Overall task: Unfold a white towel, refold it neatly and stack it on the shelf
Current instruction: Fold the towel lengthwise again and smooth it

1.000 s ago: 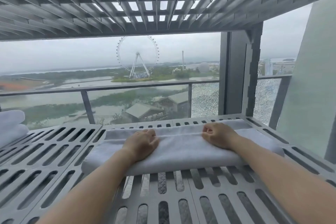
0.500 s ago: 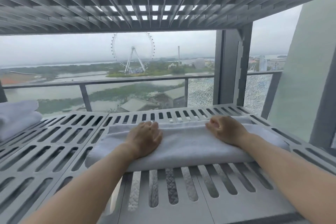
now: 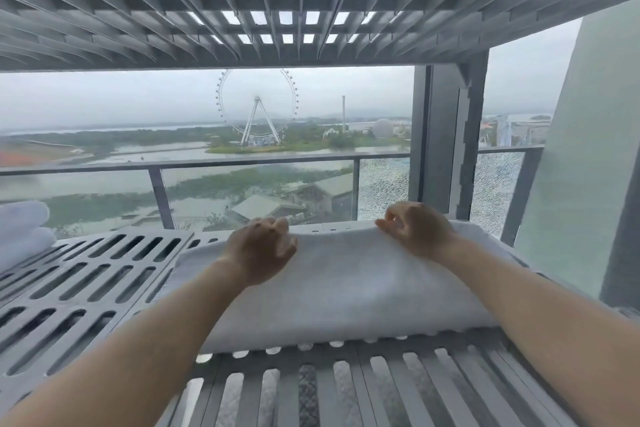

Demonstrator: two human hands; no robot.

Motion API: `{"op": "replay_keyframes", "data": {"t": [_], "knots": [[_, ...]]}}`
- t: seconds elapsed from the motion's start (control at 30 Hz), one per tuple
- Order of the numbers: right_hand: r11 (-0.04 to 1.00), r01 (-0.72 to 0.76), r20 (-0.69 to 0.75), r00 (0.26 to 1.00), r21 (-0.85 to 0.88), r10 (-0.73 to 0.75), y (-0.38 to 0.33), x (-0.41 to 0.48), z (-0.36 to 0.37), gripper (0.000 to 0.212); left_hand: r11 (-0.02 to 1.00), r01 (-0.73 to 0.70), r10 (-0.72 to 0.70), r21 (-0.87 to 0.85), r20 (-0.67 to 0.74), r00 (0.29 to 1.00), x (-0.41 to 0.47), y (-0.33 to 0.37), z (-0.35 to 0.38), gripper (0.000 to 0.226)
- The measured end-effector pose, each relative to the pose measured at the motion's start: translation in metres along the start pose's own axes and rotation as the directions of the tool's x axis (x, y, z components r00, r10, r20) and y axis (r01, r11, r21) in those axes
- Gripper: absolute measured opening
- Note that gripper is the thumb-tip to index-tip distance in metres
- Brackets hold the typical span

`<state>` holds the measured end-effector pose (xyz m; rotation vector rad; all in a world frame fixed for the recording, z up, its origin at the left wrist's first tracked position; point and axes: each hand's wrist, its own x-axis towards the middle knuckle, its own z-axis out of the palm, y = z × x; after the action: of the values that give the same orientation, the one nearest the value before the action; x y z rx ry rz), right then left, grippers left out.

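A white folded towel [image 3: 346, 291] lies across the grey slotted shelf [image 3: 86, 288]. Its far edge is raised off the shelf. My left hand [image 3: 261, 250] pinches that far edge near the towel's left part, fingers curled around the cloth. My right hand [image 3: 417, 232] grips the same far edge further right. Both forearms reach over the towel's near side, which rests on the shelf.
Two more folded white towels [image 3: 20, 232] are stacked at the shelf's left end. Another slotted shelf [image 3: 277, 10] hangs close overhead. A grey post [image 3: 446, 142] and a pale wall [image 3: 581, 166] stand at the right. A glass balcony railing [image 3: 207, 166] lies behind.
Both hands went from lying on top of the towel to its far edge, took hold of it and lifted it. The view has moved closer and lower.
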<state>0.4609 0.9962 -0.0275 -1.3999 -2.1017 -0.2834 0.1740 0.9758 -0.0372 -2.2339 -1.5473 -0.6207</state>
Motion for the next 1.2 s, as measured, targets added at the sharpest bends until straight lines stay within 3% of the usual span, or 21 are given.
{"op": "replay_keyframes", "data": {"t": [0.1, 0.17, 0.4, 0.57, 0.7, 0.97, 1.2], "knots": [[0.999, 0.009, 0.133, 0.991, -0.044, -0.004, 0.010, 0.013, 0.029, 0.027, 0.997, 0.022, -0.036, 0.079, 0.178, 0.983, 0.004, -0.003, 0.026, 0.032], [0.999, 0.016, 0.208, 0.978, -0.045, -0.006, 0.017, 0.015, 0.048, 0.028, 0.998, 0.041, -0.050, 0.040, 0.241, 0.969, 0.004, -0.006, 0.035, 0.031], [0.997, -0.063, 0.226, 0.973, 0.054, 0.050, 0.030, 0.024, 0.065, 0.026, 1.000, 0.030, -0.029, -0.002, 0.237, 0.971, 0.018, -0.015, 0.044, 0.027], [0.995, -0.026, 0.276, 0.961, 0.097, -0.002, 0.026, 0.032, 0.065, 0.026, 0.995, -0.014, 0.042, -0.104, 0.268, 0.962, 0.034, 0.002, 0.052, 0.026], [0.994, 0.021, 0.261, 0.964, 0.108, -0.049, 0.026, 0.038, 0.073, 0.026, 0.992, 0.012, 0.044, -0.128, 0.428, 0.903, 0.050, 0.009, 0.063, 0.040], [0.998, -0.033, 0.228, 0.974, 0.061, 0.019, 0.052, 0.062, 0.085, 0.042, 0.986, -0.081, 0.126, -0.144, 0.340, 0.932, 0.073, -0.012, 0.074, 0.031], [0.996, -0.048, 0.174, 0.984, 0.075, 0.034, 0.044, 0.079, 0.101, 0.044, 0.991, -0.040, 0.092, -0.127, 0.435, 0.896, 0.092, -0.026, 0.078, 0.034]]}}
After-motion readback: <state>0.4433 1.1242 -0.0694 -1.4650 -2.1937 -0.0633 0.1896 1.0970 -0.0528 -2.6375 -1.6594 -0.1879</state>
